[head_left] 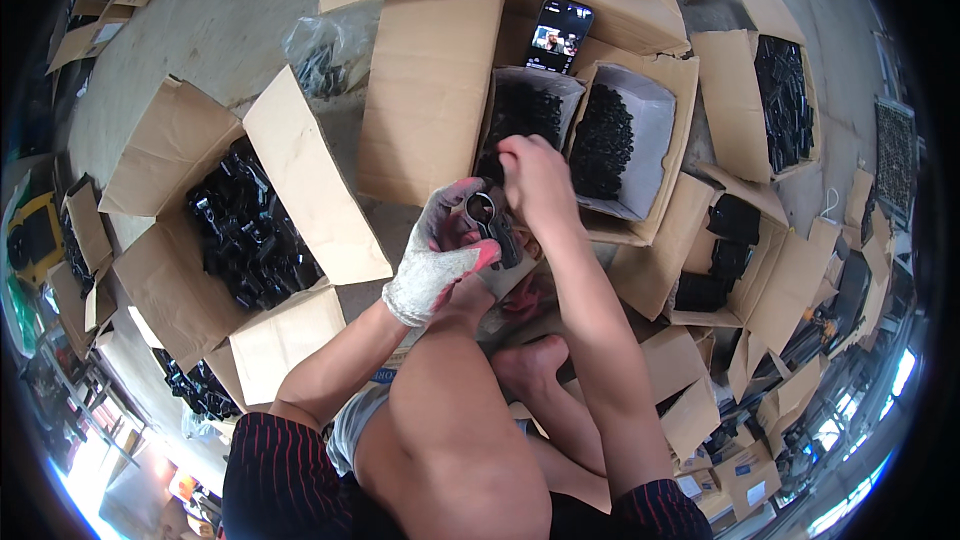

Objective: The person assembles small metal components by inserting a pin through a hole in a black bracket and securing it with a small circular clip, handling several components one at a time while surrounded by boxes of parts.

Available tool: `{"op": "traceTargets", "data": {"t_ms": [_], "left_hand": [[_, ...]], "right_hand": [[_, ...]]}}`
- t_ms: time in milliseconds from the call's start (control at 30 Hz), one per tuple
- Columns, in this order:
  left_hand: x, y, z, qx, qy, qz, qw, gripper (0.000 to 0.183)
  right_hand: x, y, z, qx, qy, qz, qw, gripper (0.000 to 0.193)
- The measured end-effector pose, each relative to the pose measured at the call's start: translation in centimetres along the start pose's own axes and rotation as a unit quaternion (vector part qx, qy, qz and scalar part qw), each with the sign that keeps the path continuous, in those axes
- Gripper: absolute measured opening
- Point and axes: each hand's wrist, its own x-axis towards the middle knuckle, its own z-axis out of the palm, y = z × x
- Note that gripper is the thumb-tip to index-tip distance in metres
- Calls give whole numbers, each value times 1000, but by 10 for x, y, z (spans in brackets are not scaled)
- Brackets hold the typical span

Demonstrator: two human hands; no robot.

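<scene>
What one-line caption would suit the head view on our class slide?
Gloved left hand holding a black part, bare right hand near a box of black pieces.

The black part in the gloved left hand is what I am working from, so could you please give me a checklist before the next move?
1. Black part secure in the left hand: ok, the hand is wrapped around it.
2. Both hands gloved: not ok, the right hand is bare.
3. Right hand holding a piece: cannot tell, its fingertips are unclear.
4. Small black pieces stocked: ok, they lie in both trays.
5. Phone clear of both hands: ok, it sits beyond the left tray.
</scene>
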Motion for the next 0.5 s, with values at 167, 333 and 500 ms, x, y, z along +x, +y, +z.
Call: {"op": "traceTargets", "data": {"t_ms": [167,333,500], "left_hand": [[5,0,8,-2,27,51,998,80],[5,-4,15,60,4,75,995,81],[2,-7,24,112,-7,82,990,79]], "right_hand": [[-63,-31,-53,377,80,155,910,16],[-100,-31,-53,416,115,152,889,18],[-109,-32,-49,444,162,146,869,15]]}}
